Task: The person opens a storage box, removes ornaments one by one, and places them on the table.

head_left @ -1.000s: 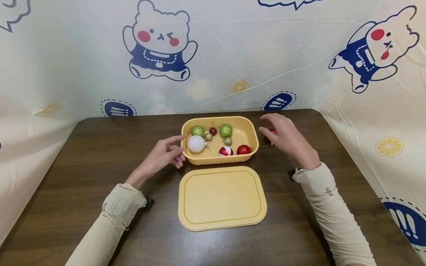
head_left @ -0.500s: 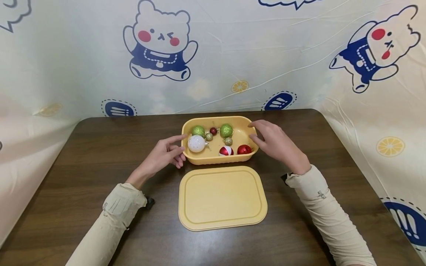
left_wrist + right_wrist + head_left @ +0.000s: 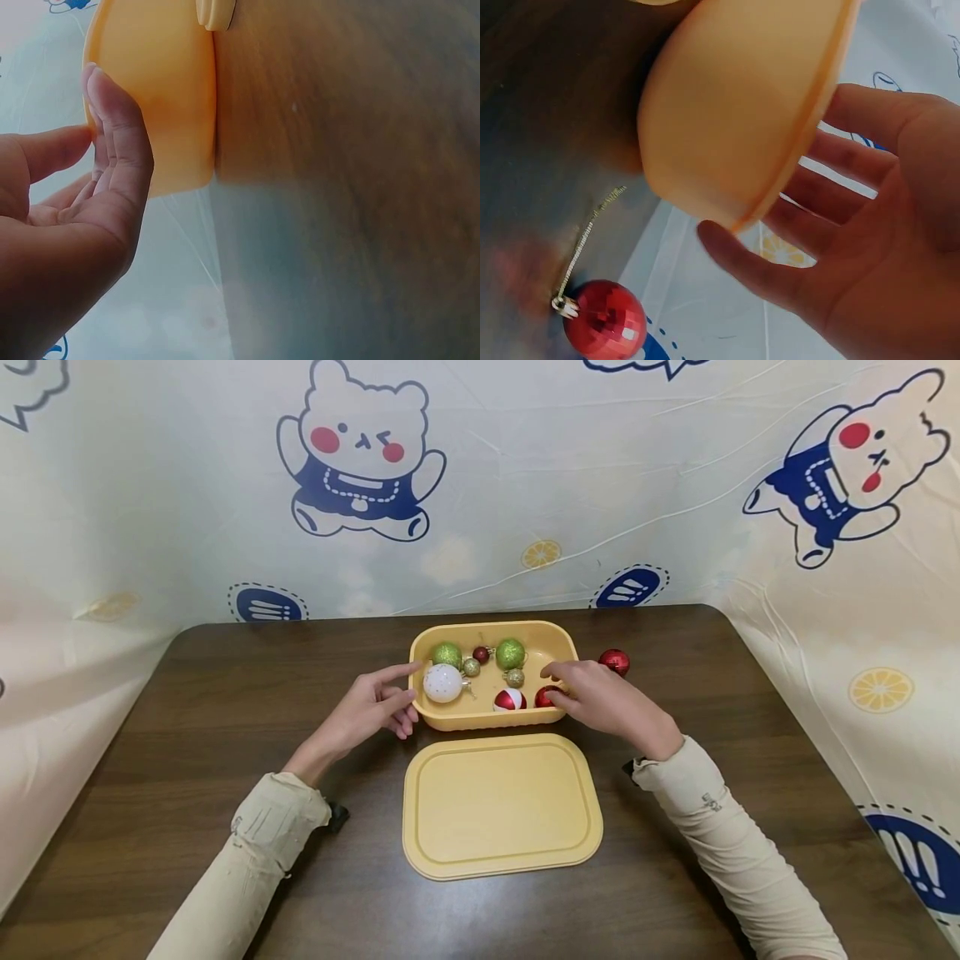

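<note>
A yellow plastic box (image 3: 480, 723) stands on the table with several Christmas baubles inside: green glittery ones (image 3: 511, 653), a white speckled one (image 3: 443, 683), a red-and-white one (image 3: 509, 700), a shiny red one (image 3: 546, 697) and tiny ones. My left hand (image 3: 371, 703) touches the box's left end with loosely bent fingers, as the left wrist view shows at its wall (image 3: 169, 97). Over the box's right rim reaches my right hand (image 3: 603, 697), fingers spread, partly covering the red bauble inside. Nothing is seen in its grasp. Another faceted red bauble (image 3: 606, 321) with a gold cord lies outside, right of the box.
A flat yellow lid (image 3: 502, 806) lies on the dark wooden table (image 3: 225, 710) just in front of the box. Behind the table hangs a pale cloth (image 3: 495, 485) printed with cartoon bears.
My right hand has moved left from beside the outer red bauble to over the box's right rim, and that bauble now shows in full. My left hand has stayed put.
</note>
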### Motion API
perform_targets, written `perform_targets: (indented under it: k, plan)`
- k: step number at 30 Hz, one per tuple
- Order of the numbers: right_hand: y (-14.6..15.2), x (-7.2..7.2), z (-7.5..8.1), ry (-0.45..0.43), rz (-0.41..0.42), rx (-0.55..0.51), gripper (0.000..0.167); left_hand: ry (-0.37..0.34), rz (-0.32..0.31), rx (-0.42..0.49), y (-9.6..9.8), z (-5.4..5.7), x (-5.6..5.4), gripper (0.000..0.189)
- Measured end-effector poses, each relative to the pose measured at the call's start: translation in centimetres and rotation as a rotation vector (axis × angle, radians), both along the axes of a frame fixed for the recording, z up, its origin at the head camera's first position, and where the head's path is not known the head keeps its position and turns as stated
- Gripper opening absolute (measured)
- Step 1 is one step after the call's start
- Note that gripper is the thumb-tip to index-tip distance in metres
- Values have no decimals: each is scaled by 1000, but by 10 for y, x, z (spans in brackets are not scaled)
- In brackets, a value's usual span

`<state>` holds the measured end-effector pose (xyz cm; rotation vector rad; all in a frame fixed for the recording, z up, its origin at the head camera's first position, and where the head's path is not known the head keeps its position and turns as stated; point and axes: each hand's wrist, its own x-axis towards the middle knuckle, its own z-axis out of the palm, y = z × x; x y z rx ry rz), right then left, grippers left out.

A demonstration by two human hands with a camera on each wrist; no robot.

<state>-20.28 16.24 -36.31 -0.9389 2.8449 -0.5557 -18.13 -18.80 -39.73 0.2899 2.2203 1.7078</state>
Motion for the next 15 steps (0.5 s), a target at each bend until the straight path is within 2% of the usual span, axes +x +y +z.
perform_targets:
  k: [7, 12, 15]
  plan:
    - [-1, -6, -13, -27, 18, -23, 22, 2, -1, -1, 0, -1, 0, 50]
    - [-2, -11, -21, -65, 18, -51, 23, 6, -3, -6, 0, -2, 0, 50]
    - [-1, -11, -21, -111, 56, -26, 26, 9, -5, -11, 0, -2, 0, 50]
